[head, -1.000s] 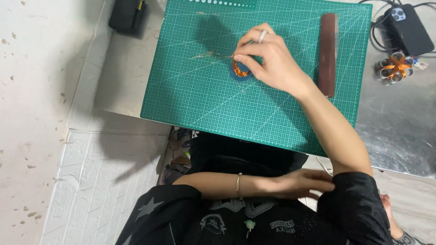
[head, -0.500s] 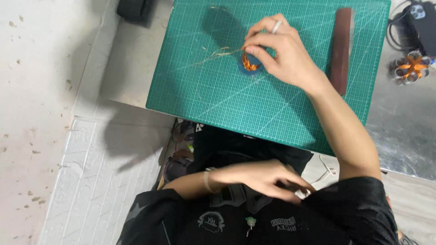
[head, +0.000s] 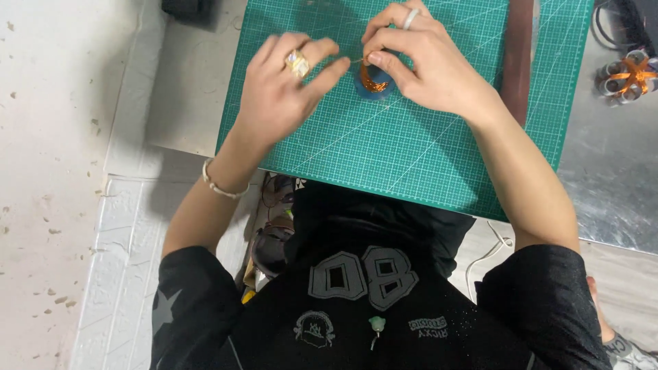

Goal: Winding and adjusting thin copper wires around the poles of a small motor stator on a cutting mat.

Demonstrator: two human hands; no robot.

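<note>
A small blue spool wound with copper wire (head: 372, 83) rests on the green cutting mat (head: 384, 147). My right hand (head: 425, 62), a ring on one finger, pinches the spool from the right and above. My left hand (head: 284, 89), with a square ring and a bead bracelet on the wrist, is just left of it, its fingertips reaching toward the spool and the thin wire end. Whether the left fingers grip the wire is hidden.
A dark brown strip (head: 517, 51) lies along the mat's right side. Beyond it, on the shiny metal tabletop (head: 610, 171), sits a small orange and silver part (head: 627, 74). A black object (head: 186, 8) is at the table's far left corner.
My left hand has come up from my lap onto the mat, next to the spool. The right hand has stayed on the spool. The camera has moved closer.
</note>
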